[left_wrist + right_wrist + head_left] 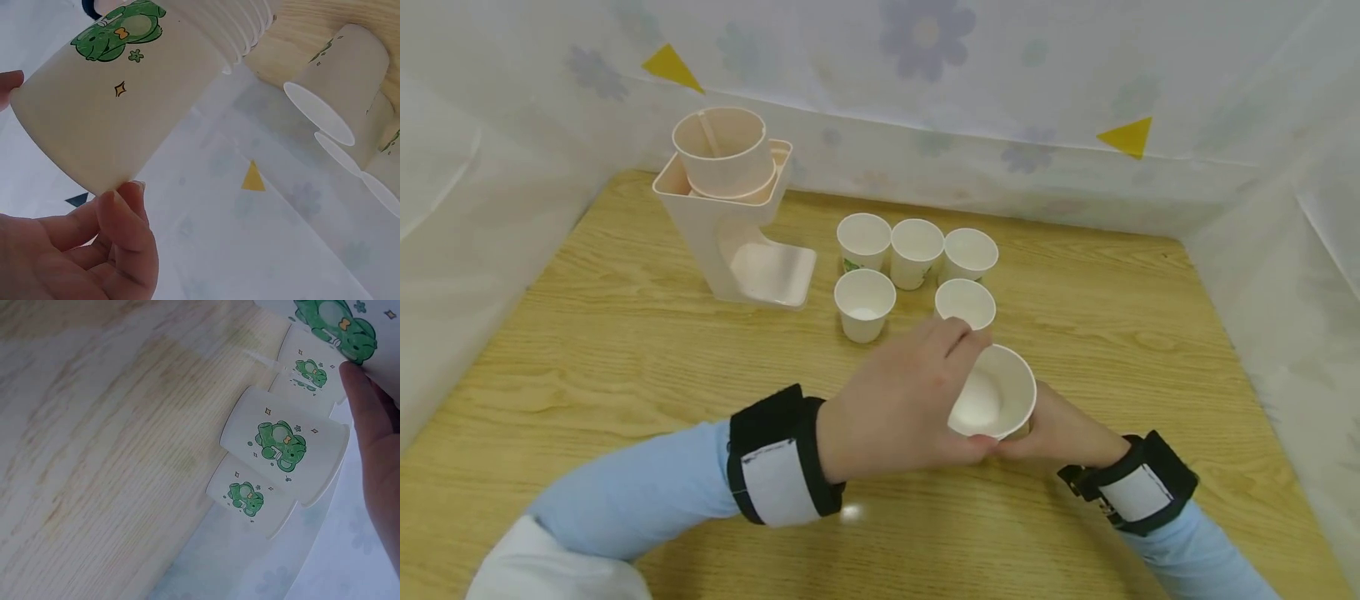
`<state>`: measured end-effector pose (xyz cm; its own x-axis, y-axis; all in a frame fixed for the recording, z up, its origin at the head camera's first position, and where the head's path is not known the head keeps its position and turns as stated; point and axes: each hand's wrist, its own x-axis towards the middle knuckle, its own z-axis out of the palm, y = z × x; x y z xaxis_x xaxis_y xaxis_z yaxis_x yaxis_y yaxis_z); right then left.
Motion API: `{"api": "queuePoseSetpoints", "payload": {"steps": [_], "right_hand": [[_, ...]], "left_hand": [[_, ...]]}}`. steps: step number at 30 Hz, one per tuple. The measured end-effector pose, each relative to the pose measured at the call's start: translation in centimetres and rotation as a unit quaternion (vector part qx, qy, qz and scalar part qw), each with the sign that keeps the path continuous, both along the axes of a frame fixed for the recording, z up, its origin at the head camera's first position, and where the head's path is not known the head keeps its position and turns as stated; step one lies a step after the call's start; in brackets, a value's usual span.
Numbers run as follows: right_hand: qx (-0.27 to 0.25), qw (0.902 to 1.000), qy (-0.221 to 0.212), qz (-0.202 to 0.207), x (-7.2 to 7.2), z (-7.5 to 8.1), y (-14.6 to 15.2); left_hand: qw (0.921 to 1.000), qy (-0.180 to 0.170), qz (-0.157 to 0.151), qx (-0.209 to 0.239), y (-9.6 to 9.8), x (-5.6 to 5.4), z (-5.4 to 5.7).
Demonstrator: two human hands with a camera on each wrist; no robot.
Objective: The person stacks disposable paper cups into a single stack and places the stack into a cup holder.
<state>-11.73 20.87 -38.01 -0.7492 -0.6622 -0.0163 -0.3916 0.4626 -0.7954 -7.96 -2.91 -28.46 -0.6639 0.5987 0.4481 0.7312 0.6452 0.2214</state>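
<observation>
A white paper cup tops a nested stack of paper cups, its opening facing up in the head view. My left hand pinches this cup at its rim with the fingertips. In the left wrist view the cup bears a green bear print and stands well out of the stack, whose rims show at the upper edge. Around the stack curls my right hand, partly hidden behind the cup. In the right wrist view, part of that hand rests against a printed cup.
Several paper cups stand upright beyond my hands: three in a back row, including the middle one, and two nearer, one at left and one at right. A cream-coloured dispenser stands at the left back of the wooden table.
</observation>
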Motion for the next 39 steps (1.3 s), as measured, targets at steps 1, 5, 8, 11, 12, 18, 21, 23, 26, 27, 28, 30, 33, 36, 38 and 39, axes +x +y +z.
{"api": "queuePoseSetpoints", "payload": {"steps": [1, 5, 8, 11, 12, 18, 21, 23, 26, 27, 28, 30, 33, 36, 38, 39], "right_hand": [[-0.003, 1.0, 0.001, 0.002, 0.0, 0.0, 0.0], [-0.006, 1.0, 0.003, 0.006, -0.1, 0.2, -0.2], [-0.007, 0.9999, 0.004, 0.007, 0.0, 0.3, -0.2], [-0.002, 1.0, 0.005, 0.002, 0.0, 0.3, -0.2], [0.0, 1.0, 0.005, 0.001, 0.0, 0.3, -0.2], [0.008, 0.9999, -0.009, -0.001, 0.0, 0.2, -0.1], [0.008, 0.9999, -0.011, 0.001, 0.0, 0.2, 0.0], [0.007, 0.9999, -0.013, 0.002, 0.0, 0.2, 0.0], [0.007, 0.9999, -0.015, 0.004, 0.0, 0.2, 0.0], [0.008, 0.9999, -0.014, 0.005, 0.0, 0.2, 0.0], [0.007, 0.9999, -0.014, 0.007, 0.0, 0.2, 0.0], [0.006, 0.9999, -0.01, 0.01, 0.0, 0.2, -0.1], [0.003, 0.9999, -0.003, 0.014, 0.0, 0.2, -0.1], [0.004, 0.9999, 0.001, 0.014, 0.0, 0.2, -0.2], [0.007, 0.9999, 0.003, 0.014, 0.0, 0.2, -0.2], [0.008, 0.9999, 0.002, 0.013, 0.0, 0.1, -0.1]], "left_hand": [[1.0, 0.0, -0.001, 0.001, 0.0, 0.0, -0.1], [1.0, -0.008, -0.001, 0.002, 0.2, -0.1, -0.4], [0.9999, -0.014, 0.001, -0.005, 0.3, -0.1, -0.5], [0.9997, -0.022, 0.0, -0.012, 0.4, -0.2, -0.6], [0.9996, -0.026, -0.002, -0.014, 0.5, -0.3, -0.6], [0.9989, -0.044, -0.01, -0.013, 0.7, -0.6, -0.9], [0.9987, -0.048, -0.013, -0.011, 0.7, -0.7, -1.0], [0.9983, -0.056, -0.012, -0.011, 0.8, -0.7, -0.9], [0.997, -0.074, -0.009, -0.021, 1.0, -0.8, -0.9], [0.9965, -0.08, -0.008, -0.025, 1.0, -0.8, -0.9], [0.996, -0.085, -0.006, -0.029, 1.1, -0.9, -1.0], [0.9951, -0.092, -0.003, -0.037, 1.1, -0.9, -1.1], [0.9949, -0.093, 0.002, -0.039, 1.2, -0.9, -1.2], [0.9958, -0.084, 0.002, -0.036, 1.2, -0.9, -1.4], [0.9962, -0.08, 0.002, -0.034, 1.2, -1.0, -1.6], [0.9962, -0.081, 0.002, -0.033, 1.2, -1.0, -1.6]]}}
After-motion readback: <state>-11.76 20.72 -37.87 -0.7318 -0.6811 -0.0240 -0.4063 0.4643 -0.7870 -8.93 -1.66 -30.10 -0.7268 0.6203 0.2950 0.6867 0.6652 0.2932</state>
